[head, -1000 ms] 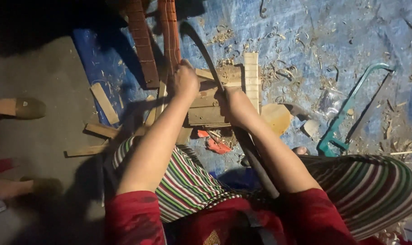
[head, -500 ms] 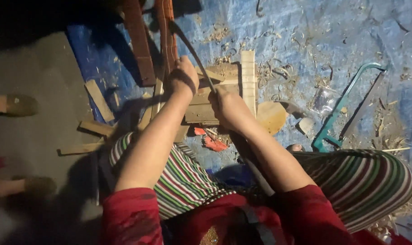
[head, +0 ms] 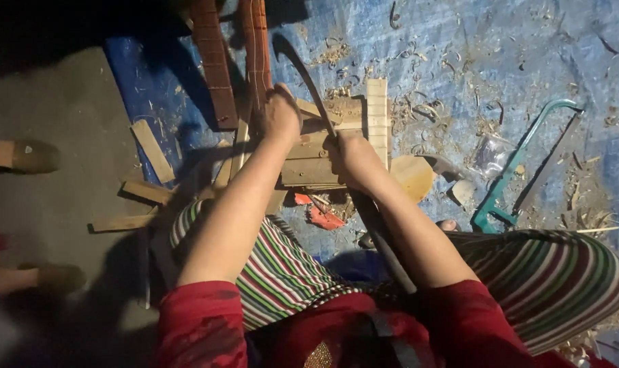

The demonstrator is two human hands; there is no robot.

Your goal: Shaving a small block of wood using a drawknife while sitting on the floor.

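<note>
Seen from above, a seated person's left hand point(head: 282, 116) is closed on the top of a narrow wooden strip point(head: 244, 133), and the right hand point(head: 350, 158) is wrapped around a long curved blade point(head: 308, 78) that arcs away from the body. Both hands work over a wooden block point(head: 323, 153) on a blue tarp point(head: 500, 54) strewn with shavings. A clear plastic bag point(head: 490, 151), contents unclear, lies right of the block beside a teal hacksaw point(head: 520, 167).

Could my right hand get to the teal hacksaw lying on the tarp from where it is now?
Probably yes. The teal hacksaw lies in the open on the blue tarp, off to the right hand's side, with only wood shavings between; but that hand is gripping the curved blade's handle.
</note>
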